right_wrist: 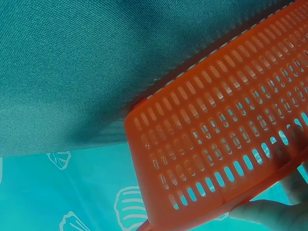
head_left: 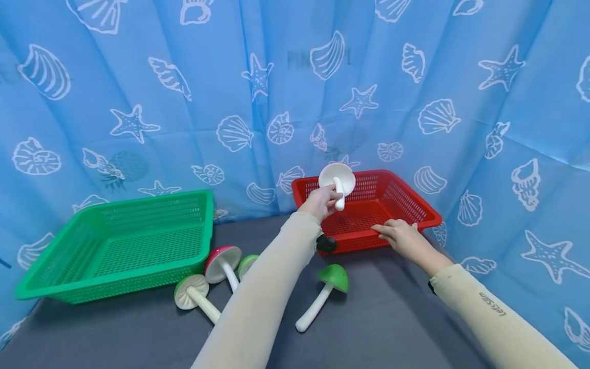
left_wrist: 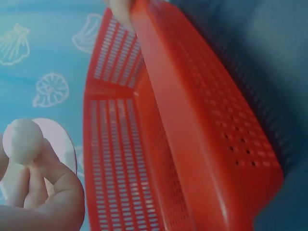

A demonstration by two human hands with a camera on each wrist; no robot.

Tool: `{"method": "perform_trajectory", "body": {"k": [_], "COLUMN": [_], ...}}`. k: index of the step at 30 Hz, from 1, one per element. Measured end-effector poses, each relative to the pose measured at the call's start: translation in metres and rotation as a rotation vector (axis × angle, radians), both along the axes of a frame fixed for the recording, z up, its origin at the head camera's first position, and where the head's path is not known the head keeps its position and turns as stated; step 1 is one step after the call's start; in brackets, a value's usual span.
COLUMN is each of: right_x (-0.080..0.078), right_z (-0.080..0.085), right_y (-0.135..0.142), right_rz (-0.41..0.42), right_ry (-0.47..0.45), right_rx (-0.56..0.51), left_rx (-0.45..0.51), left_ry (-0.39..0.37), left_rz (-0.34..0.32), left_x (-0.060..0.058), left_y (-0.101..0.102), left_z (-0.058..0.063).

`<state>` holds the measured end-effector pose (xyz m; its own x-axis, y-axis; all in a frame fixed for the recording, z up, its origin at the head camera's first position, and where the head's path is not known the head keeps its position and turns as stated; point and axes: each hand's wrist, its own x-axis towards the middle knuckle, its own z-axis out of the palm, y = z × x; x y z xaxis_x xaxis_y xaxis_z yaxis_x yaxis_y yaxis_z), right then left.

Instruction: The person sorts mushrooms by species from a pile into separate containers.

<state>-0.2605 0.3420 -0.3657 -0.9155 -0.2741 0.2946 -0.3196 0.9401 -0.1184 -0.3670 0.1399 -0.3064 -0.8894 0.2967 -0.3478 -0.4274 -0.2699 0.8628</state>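
Observation:
My left hand pinches a toy mushroom by its white stem, above the left side of a red basket. The mushroom's pale underside faces the head camera, and the top of its cap is hidden. In the left wrist view the rounded stem end pokes out between thumb and fingers. My right hand grips the red basket's front rim. Its thumb lies outside the wall, and fingers show through the slots. In front of the basket a green-capped mushroom lies on the dark tabletop.
A green basket stands at the left with its slatted floor bare. Beside its right corner lie a red-capped mushroom and two green-capped ones, partly behind my left sleeve. A blue shell-patterned curtain hangs behind the baskets.

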Motion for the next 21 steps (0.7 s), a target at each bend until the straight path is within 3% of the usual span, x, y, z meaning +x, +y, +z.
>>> {"method": "perform_trajectory", "body": {"k": [9, 11, 16, 18, 21], "right_x": [-0.002, -0.002, -0.001, 0.000, 0.001], "right_z": [-0.002, -0.002, -0.004, -0.003, -0.002], "right_y": [-0.001, -0.001, 0.001, 0.002, 0.004], "right_rz": [0.046, 0.045, 0.029, 0.030, 0.027], "right_ry": [0.042, 0.041, 0.031, 0.033, 0.038], "right_rx": [0.021, 0.016, 0.009, 0.008, 0.006], "left_rx": [-0.054, -0.083, -0.096, -0.070, -0.070], "left_ry": [-0.063, -0.069, -0.089, -0.101, -0.109], "left_rz": [0.055, 0.075, 0.070, 0.059, 0.044], "left_x": [-0.012, -0.021, -0.069, -0.081, -0.078], "left_y": [0.001, 0.008, 0.024, 0.026, 0.028], "left_z": [-0.012, -0.019, -0.060, -0.071, -0.072]}}
